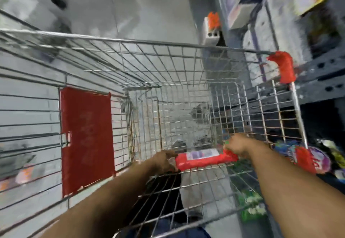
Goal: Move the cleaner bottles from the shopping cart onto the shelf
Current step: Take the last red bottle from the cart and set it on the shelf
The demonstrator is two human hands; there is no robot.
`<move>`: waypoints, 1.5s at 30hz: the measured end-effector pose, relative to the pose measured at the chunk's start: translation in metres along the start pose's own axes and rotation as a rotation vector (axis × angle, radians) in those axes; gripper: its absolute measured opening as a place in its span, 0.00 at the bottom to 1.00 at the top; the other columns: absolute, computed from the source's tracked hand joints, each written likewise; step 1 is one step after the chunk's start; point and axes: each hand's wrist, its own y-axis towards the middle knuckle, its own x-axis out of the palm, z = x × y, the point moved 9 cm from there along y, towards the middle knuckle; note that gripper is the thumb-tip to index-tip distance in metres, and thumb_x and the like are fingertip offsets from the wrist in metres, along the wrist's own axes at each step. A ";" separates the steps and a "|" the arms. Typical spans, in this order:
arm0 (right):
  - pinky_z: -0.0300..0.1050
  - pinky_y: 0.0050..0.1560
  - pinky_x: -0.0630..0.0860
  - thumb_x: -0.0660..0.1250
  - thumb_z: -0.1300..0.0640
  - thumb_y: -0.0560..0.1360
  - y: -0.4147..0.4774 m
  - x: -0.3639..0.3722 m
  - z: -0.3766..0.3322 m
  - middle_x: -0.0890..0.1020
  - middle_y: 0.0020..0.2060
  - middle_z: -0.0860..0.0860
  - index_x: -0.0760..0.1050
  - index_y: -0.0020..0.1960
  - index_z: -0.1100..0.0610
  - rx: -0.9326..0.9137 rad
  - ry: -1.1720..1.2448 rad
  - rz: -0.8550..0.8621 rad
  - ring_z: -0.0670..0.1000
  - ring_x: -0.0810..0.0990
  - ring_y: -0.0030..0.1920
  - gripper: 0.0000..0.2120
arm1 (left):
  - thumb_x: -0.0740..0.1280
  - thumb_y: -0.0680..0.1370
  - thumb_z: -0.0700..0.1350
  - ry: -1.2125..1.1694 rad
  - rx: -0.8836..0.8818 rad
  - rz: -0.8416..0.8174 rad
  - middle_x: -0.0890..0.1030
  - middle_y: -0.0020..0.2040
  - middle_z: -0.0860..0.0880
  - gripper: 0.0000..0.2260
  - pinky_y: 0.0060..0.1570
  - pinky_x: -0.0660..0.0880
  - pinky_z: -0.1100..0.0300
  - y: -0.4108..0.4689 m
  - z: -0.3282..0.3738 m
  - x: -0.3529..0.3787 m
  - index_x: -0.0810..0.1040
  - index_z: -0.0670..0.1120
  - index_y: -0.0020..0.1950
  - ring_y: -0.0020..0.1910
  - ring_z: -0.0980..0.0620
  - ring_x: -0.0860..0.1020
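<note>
Shop aisle, blurred; shelf [317, 73] on right. Both hands, left hand [164, 160] and right hand [237, 145], closed on red cart handle [203, 158]. Shopping cart [168, 92] basket shows no cleaner bottles; handle lies crosswise

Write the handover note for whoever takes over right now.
Left hand: closed on the red cart handle.
Right hand: closed on the same handle, further right.
Cart basket: looks empty; no cleaner bottles visible in it.
Shelf: to the right of the cart; picture too blurred to pick out the bottles there.
Done: cart appears unloaded.
Left: check the shelf placement.
</note>
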 end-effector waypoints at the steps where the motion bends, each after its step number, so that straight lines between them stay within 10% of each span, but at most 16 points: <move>1: 0.37 0.31 0.66 0.64 0.53 0.75 0.006 0.008 0.004 0.80 0.44 0.58 0.79 0.49 0.60 0.023 -0.006 -0.022 0.52 0.75 0.41 0.11 | 0.73 0.72 0.43 0.013 0.009 0.008 0.78 0.66 0.46 0.26 0.52 0.74 0.69 0.002 0.001 0.002 0.72 0.51 0.69 0.56 0.50 0.78; 3: 0.38 0.32 0.68 0.64 0.52 0.75 0.021 0.018 0.006 0.78 0.40 0.56 0.76 0.41 0.58 0.061 0.038 -0.026 0.53 0.76 0.39 0.10 | 0.74 0.71 0.45 0.038 0.027 0.005 0.77 0.67 0.46 0.29 0.64 0.72 0.55 0.008 0.000 0.007 0.70 0.53 0.70 0.61 0.46 0.76; 7: 0.49 0.48 0.80 0.65 0.55 0.75 0.030 0.030 0.002 0.82 0.49 0.59 0.80 0.55 0.62 0.065 0.096 -0.052 0.58 0.81 0.49 0.14 | 0.74 0.70 0.44 -0.033 0.041 0.019 0.77 0.66 0.46 0.28 0.64 0.71 0.55 0.014 -0.003 0.008 0.71 0.51 0.68 0.61 0.46 0.76; 11: 0.56 0.55 0.79 0.63 0.57 0.76 0.024 0.031 -0.001 0.82 0.51 0.62 0.79 0.52 0.62 0.058 0.193 -0.055 0.58 0.82 0.50 0.11 | 0.77 0.67 0.40 -0.165 0.106 0.021 0.80 0.60 0.44 0.26 0.40 0.71 0.79 0.011 -0.001 0.001 0.75 0.47 0.64 0.50 0.50 0.80; 17: 0.50 0.50 0.81 0.69 0.69 0.67 -0.003 0.030 0.010 0.81 0.49 0.56 0.74 0.62 0.51 0.017 0.381 -0.109 0.55 0.82 0.47 0.26 | 0.77 0.66 0.40 -0.498 0.234 0.063 0.83 0.42 0.50 0.18 0.32 0.75 0.67 -0.025 0.030 -0.039 0.79 0.45 0.55 0.34 0.58 0.81; 21: 0.50 0.50 0.79 0.73 0.63 0.68 -0.023 0.011 -0.004 0.84 0.45 0.52 0.78 0.49 0.46 -0.106 0.449 0.004 0.51 0.83 0.44 0.15 | 0.78 0.66 0.43 -0.581 0.361 0.267 0.82 0.30 0.56 0.07 0.26 0.72 0.70 -0.061 0.074 -0.094 0.81 0.48 0.39 0.28 0.61 0.77; 28: 0.57 0.60 0.76 0.80 0.50 0.58 -0.109 -0.022 -0.038 0.86 0.42 0.42 0.81 0.42 0.40 -0.420 0.630 0.172 0.50 0.84 0.50 0.15 | 0.75 0.69 0.43 -0.582 0.691 0.522 0.82 0.39 0.43 0.06 0.43 0.77 0.54 -0.163 0.207 -0.159 0.82 0.42 0.41 0.38 0.51 0.80; 35: 0.33 0.53 0.78 0.77 0.51 0.64 -0.257 -0.021 -0.021 0.84 0.47 0.33 0.78 0.51 0.37 -0.768 0.810 0.496 0.36 0.82 0.51 0.18 | 0.76 0.65 0.42 -0.408 1.046 0.247 0.87 0.39 0.50 0.14 0.41 0.80 0.63 -0.299 0.325 -0.114 0.83 0.43 0.49 0.39 0.54 0.83; 40: 0.49 0.60 0.78 0.77 0.54 0.65 -0.333 0.025 0.046 0.84 0.55 0.44 0.78 0.58 0.44 -0.862 0.993 0.769 0.48 0.82 0.58 0.22 | 0.74 0.65 0.39 -0.244 1.230 0.098 0.87 0.42 0.49 0.14 0.46 0.81 0.58 -0.372 0.381 -0.018 0.84 0.44 0.50 0.42 0.52 0.83; 45: 0.43 0.57 0.79 0.74 0.53 0.62 -0.385 0.100 0.164 0.84 0.51 0.35 0.76 0.54 0.34 -0.658 1.157 1.083 0.41 0.83 0.53 0.23 | 0.72 0.67 0.36 -0.079 1.379 -0.124 0.87 0.44 0.51 0.14 0.44 0.80 0.62 -0.421 0.425 0.131 0.83 0.45 0.52 0.43 0.54 0.83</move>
